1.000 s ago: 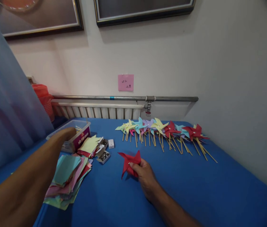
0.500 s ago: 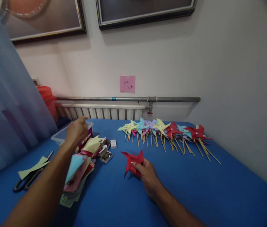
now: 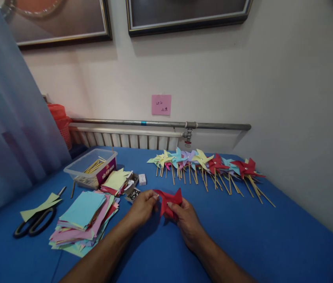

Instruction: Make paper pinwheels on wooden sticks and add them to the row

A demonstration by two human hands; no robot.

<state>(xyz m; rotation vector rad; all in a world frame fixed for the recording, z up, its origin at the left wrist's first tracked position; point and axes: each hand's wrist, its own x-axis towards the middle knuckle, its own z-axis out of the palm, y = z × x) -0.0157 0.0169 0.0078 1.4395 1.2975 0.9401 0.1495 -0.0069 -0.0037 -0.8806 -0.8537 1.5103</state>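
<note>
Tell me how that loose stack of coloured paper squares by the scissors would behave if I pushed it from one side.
The stack of coloured paper squares already lies fanned and uneven, so it would probably shear and spread rather than slide as one. The sheets look thin and light; single ones would likely flop when lifted. The blue cloth beneath may drag on the bottom sheets.

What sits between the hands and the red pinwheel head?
Nothing visible. The right hand already pinches the red pinwheel head, and the left hand touches its left edge. The pin box lies just to the left, apart.

White wall (image 3: 243, 86) with 2 framed pictures (image 3: 188, 15), a radiator (image 3: 125, 138), and a blue-covered bench (image 3: 243, 236).
</note>
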